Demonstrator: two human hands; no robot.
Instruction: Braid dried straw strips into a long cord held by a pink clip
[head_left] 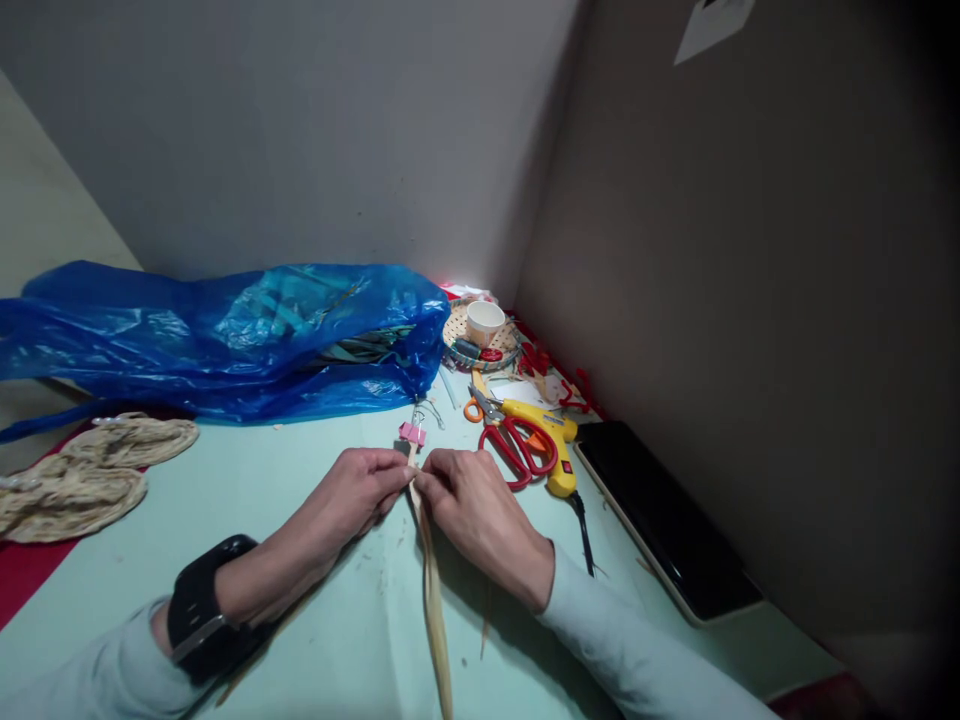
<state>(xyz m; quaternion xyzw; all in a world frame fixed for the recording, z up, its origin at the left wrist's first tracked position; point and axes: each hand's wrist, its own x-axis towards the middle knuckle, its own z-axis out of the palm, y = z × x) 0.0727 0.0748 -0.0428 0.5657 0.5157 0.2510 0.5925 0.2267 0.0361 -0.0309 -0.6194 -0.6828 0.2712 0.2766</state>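
Note:
My left hand (358, 492) and my right hand (471, 505) meet at the middle of the pale green table (315, 470). Both pinch the top of a bundle of pale straw-coloured strands (433, 600) that trails toward me. A pink binder clip (411, 432) is clamped on the far end of the bundle, just beyond my fingertips. A black watch (204, 608) sits on my left wrist.
A blue plastic bag (225, 335) of leaves lies at the back left. Woven straw pieces (90, 470) rest at the left. Red-handled scissors (516, 448), orange-handled scissors (480, 408) and a yellow glue gun (549, 440) lie to the right. A woven tray (459, 325) with a white cup (484, 320) stands in the corner. A black tablet (660, 515) lies along the right wall.

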